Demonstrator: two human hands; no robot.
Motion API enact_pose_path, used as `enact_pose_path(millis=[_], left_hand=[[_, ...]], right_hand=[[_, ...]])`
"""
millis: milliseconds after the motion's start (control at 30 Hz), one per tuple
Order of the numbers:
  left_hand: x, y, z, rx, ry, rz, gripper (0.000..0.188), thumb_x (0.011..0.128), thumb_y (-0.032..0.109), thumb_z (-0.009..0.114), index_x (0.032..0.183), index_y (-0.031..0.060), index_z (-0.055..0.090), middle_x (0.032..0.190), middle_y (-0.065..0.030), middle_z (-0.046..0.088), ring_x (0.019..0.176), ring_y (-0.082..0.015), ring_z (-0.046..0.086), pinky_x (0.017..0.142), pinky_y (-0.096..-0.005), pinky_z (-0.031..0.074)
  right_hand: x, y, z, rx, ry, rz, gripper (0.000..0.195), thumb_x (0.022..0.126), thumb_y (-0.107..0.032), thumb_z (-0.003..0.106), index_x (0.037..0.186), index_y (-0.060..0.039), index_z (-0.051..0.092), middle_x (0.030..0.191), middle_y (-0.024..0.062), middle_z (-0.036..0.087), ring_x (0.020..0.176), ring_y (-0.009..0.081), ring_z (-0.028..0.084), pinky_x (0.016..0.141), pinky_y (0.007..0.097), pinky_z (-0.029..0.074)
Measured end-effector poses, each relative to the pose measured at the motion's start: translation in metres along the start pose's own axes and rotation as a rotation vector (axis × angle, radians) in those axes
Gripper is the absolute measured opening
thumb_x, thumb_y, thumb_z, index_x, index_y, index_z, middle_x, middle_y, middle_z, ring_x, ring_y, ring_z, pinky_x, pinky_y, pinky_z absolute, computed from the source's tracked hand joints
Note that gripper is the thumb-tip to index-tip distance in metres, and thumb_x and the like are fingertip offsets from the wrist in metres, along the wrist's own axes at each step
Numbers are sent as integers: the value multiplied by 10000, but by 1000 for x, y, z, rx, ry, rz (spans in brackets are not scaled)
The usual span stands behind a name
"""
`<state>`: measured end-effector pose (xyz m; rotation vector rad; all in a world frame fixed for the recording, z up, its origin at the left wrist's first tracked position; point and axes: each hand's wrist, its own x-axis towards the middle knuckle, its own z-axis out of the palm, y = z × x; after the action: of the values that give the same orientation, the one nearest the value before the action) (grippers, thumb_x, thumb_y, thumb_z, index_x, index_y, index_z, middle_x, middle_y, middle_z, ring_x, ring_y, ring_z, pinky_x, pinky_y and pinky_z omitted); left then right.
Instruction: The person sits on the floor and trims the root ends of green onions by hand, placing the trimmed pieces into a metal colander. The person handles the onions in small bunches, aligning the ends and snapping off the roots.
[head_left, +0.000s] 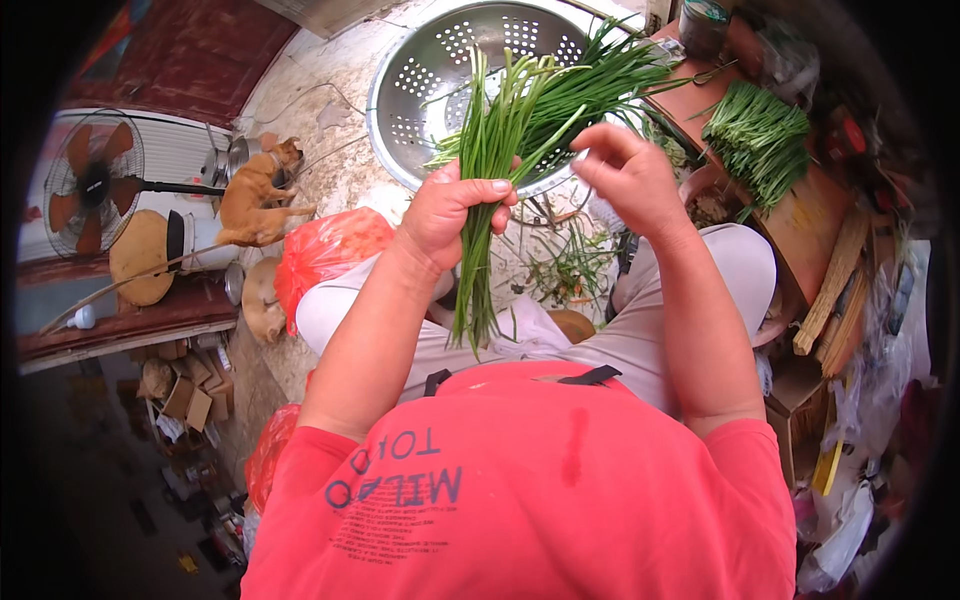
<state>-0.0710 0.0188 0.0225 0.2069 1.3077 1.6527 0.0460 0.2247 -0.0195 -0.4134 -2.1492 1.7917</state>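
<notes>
My left hand (461, 206) grips a bunch of long green garlic chives (484, 127), its pale stem ends pointing away from me and its leaves hanging over my lap. To its right my right hand (630, 172) is raised with fingers bent; thumb and index tips look slightly apart, and I see no stem between them. Beyond both hands stands a wide perforated metal colander (420, 94). More loose chives (592, 90) lie across its right side, partly hidden behind the held bunch. A neat stack of chives (757, 142) rests on the wooden table (814, 232) at right.
Chive trimmings (570, 262) litter the floor between my feet. A red plastic bag (334, 251) sits by my left knee. Further left are a tan dog (255, 195), another dog (262, 304) and a fan (94, 184). Wood strips (832, 281) lie along the table's near end.
</notes>
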Motion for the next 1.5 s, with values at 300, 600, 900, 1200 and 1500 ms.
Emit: enact_pose_path(millis=[300,600,900,1200,1500], left_hand=[[-2,-2,21,354,52,0,316,804,1,667,1108,-6,578,764,-64,595,556,-115,533,508,-228,439],[-6,7,28,477,67,-22,306,797,1,668,1089,11,575,776,-53,597,545,-103,514,513,-222,425],[-6,8,7,291,67,20,332,815,12,642,1138,-25,579,767,-75,593,553,-120,534,521,-230,439],[1,10,-3,69,60,34,331,836,41,627,1154,-33,567,789,-92,597,579,-157,568,540,-271,476],[2,3,6,43,79,-6,233,858,136,686,1043,26,600,739,-51,609,545,-115,560,468,-238,461]], right_hand=[[4,0,-6,260,352,-180,199,819,-100,753,999,-55,680,710,-56,587,622,12,503,558,175,415],[4,-2,-22,630,246,-21,65,845,-84,671,890,-37,675,688,-44,579,543,33,492,492,187,394],[7,-3,-32,664,280,56,88,855,-134,691,864,-49,669,663,-43,568,504,37,456,448,190,341],[-20,10,17,-591,-331,35,90,705,-132,671,730,-45,679,667,145,625,644,288,632,639,404,502],[-18,10,21,-221,-272,1,404,776,-93,674,1173,-24,643,947,94,685,694,204,644,666,312,528]])
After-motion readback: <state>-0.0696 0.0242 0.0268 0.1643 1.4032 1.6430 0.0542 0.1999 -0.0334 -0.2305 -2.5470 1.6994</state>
